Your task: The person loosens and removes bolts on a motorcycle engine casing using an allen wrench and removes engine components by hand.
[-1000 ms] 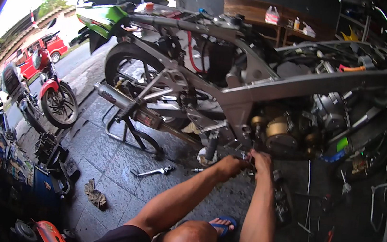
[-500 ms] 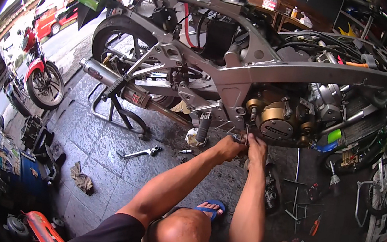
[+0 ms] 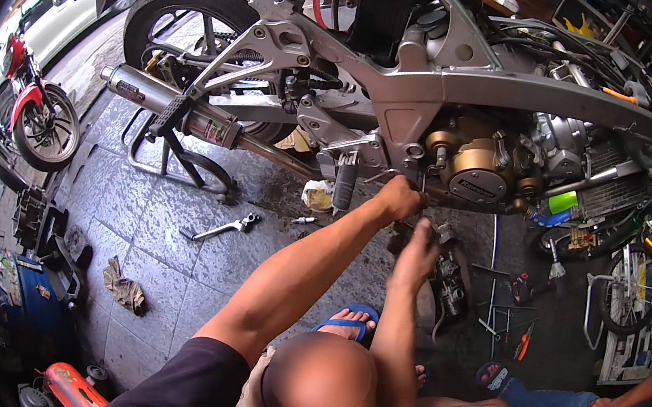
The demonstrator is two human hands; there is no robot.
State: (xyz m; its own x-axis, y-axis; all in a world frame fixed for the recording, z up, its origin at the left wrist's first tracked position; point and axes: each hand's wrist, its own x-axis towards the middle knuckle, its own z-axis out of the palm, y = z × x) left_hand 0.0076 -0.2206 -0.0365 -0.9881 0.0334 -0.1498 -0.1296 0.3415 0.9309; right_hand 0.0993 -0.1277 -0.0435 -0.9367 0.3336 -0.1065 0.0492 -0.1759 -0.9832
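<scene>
A partly stripped motorcycle (image 3: 405, 87) with a grey frame stands before me. My left hand (image 3: 402, 200) is closed just below its gold engine cover (image 3: 477, 167), at the lower edge of the engine. What those fingers grip is hidden; a thin metal piece shows beside them. Lower and slightly to the right, my right hand (image 3: 415, 259) is apart from the engine. It is smeared by motion, and its fingers cannot be made out well. The black footpeg (image 3: 345, 185) hangs to the left of my left hand.
On the tiled floor lie a silver lever (image 3: 221, 226), a crumpled rag (image 3: 124, 286), a dark engine part (image 3: 450, 288) and red-handled pliers (image 3: 524, 342). A black stand (image 3: 185, 158) is under the silver exhaust (image 3: 167, 103). At lower right sits another person in jeans (image 3: 553, 406).
My right hand has come away from the left, down toward me. The left hand stays closed by the engine. My view has tilted down, and more of the seated person shows.
</scene>
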